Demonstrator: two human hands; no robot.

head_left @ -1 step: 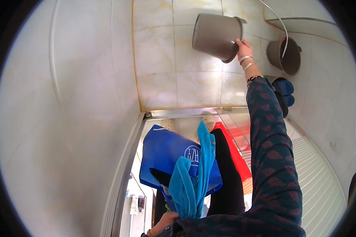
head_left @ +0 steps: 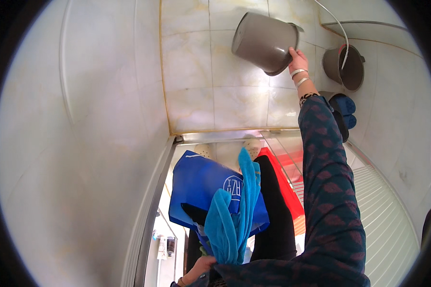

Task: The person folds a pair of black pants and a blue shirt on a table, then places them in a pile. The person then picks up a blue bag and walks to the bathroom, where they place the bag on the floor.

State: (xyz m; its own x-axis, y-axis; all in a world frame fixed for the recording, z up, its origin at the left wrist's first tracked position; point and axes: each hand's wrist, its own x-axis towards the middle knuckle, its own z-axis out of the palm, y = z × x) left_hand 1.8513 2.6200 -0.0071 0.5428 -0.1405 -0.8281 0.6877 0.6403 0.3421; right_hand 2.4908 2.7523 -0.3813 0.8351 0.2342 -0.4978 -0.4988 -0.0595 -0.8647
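My right hand (head_left: 298, 61) reaches far forward and grips the rim of a grey-brown bucket (head_left: 263, 43). The bucket is tipped on its side above the tiled floor, its mouth turned to the right and away from view. Close to my body, my left hand (head_left: 202, 268) is closed around the gathered top of a blue bag (head_left: 201, 179) and a bright blue towel (head_left: 222, 229). The towel hangs over the bag in two lengths. A black pointed piece (head_left: 194, 214) shows beside the towel; its kind I cannot make out.
A second grey-brown bucket (head_left: 333, 67) stands by the right wall, with a white hose (head_left: 344, 33) running into it. Dark blue slippers (head_left: 345, 112) lie nearer. A metal door track (head_left: 225, 137) crosses the floor before my pale clogs (head_left: 251, 146). Something red (head_left: 287, 191) lies beside my leg.
The bucket in my right hand has tilted a little further, its rim end shifting slightly right. My left hand, the bag and the towel have stayed put.
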